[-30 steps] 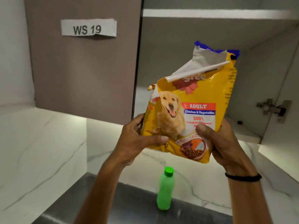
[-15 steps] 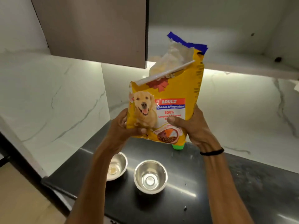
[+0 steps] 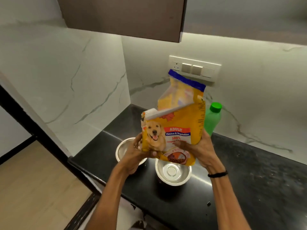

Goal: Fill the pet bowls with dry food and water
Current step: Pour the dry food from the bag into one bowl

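Note:
I hold a yellow dog food bag [image 3: 179,123] upright with both hands above the black counter [image 3: 249,180]. My left hand [image 3: 137,151] grips its lower left corner. My right hand [image 3: 199,150] holds its lower right side, thumb across the front. The bag's top is torn open, with a white strip folded across it. Two steel bowls stand on the counter below: one bowl [image 3: 172,173] directly under the bag, the other bowl [image 3: 123,146] to the left, partly hidden by my left hand. A green water bottle [image 3: 212,120] with a green cap stands behind the bag by the wall.
A brown wall cabinet [image 3: 124,15] hangs overhead. A switch panel [image 3: 196,68] sits on the marble back wall. The counter's left edge [image 3: 93,170] drops to a wooden floor [image 3: 33,188]. A marble side wall [image 3: 58,80] stands to the left.
The bag has come down from the open cabinet to just above the counter, both hands still on it. My view has tilted down, so the two bowls and the bottle show below and behind it.

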